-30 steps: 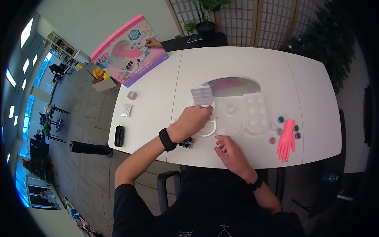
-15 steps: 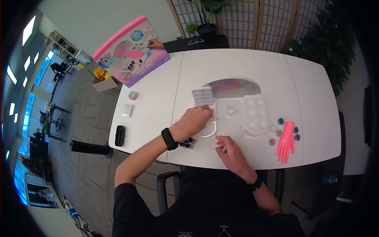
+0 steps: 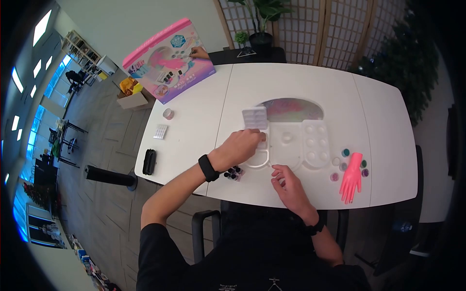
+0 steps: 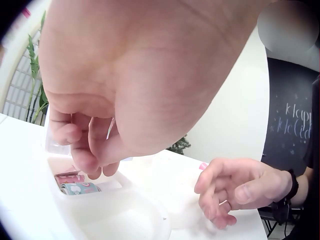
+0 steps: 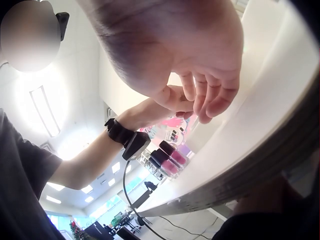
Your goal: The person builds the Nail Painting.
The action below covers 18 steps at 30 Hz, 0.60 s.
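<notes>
Little is changing: left hand (image 3: 236,148) is still working at the same spot on the white tray (image 3: 291,154), just in front of the raised lid (image 3: 255,118); only the head view is shifting slightly. Reads as work continuing at that one compartment, not moving on to another.

Left fingers are bending down into the compartment, mostly closed up, with the tips bunching together. Can't tell if they're gripping anything; the palm is blocking the left wrist view. Small patterned pieces, a teal one (image 4: 80,188) and a pink one (image 4: 70,179), are lying in the compartment beside the fingertips, probably rolled.

Right hand (image 3: 292,189) is hanging relaxed at the tray's near edge, fingers loosely bent and part open, holding nothing. Polish bottles (image 3: 234,173) are sitting near the left wrist; the pink model hand (image 3: 351,182) is lying off to the right, untouched.
</notes>
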Each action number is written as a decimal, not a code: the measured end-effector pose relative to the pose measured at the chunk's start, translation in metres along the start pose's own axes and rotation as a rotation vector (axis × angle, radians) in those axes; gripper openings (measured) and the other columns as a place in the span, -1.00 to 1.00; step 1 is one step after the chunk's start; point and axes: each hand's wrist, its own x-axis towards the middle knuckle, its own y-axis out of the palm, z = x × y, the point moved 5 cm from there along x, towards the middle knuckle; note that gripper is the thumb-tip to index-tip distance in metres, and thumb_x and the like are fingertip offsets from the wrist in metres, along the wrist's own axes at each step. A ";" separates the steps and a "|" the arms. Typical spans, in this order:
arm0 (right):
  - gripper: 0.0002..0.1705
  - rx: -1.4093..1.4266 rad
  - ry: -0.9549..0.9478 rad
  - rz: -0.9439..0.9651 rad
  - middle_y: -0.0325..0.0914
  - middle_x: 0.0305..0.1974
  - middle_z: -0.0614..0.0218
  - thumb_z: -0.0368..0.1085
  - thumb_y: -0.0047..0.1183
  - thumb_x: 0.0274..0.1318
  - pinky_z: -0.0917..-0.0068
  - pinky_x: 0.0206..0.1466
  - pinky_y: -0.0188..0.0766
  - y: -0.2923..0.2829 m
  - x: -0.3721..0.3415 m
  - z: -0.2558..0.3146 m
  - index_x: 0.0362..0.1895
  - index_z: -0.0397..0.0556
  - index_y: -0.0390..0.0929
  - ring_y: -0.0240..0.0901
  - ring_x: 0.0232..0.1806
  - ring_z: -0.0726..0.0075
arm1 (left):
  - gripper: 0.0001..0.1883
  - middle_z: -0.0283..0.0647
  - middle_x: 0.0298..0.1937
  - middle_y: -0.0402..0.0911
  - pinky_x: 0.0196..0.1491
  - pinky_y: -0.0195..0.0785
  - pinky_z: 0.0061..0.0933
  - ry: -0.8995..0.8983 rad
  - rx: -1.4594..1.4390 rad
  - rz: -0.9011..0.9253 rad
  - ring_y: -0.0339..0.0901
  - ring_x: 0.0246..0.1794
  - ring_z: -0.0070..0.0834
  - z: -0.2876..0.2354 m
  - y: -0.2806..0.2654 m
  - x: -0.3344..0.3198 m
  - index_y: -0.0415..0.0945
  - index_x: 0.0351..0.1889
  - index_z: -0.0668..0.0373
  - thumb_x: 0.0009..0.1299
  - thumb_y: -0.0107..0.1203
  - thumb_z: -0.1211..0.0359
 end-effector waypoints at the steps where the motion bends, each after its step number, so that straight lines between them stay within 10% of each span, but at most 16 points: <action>1: -0.53 0.002 0.001 -0.003 0.65 0.08 0.16 -0.38 0.18 0.51 0.31 0.01 0.62 -0.001 0.000 0.001 0.42 -0.10 0.45 0.67 -0.01 0.23 | -0.67 -0.02 0.00 0.80 0.04 0.62 -0.01 0.014 -0.018 -0.021 0.76 -0.01 0.08 0.001 -0.004 -0.002 0.75 0.06 0.24 0.44 0.06 0.60; 18: -0.58 0.014 -0.014 0.004 0.68 0.01 0.25 -0.38 0.16 0.53 0.36 -0.01 0.58 -0.002 -0.010 0.009 0.38 -0.11 0.49 0.64 -0.03 0.33 | -0.86 -0.20 0.30 0.61 0.17 0.64 -0.15 -0.220 -0.070 -0.005 0.70 0.17 -0.19 0.057 0.002 -0.125 0.76 -0.03 0.12 0.48 0.37 0.43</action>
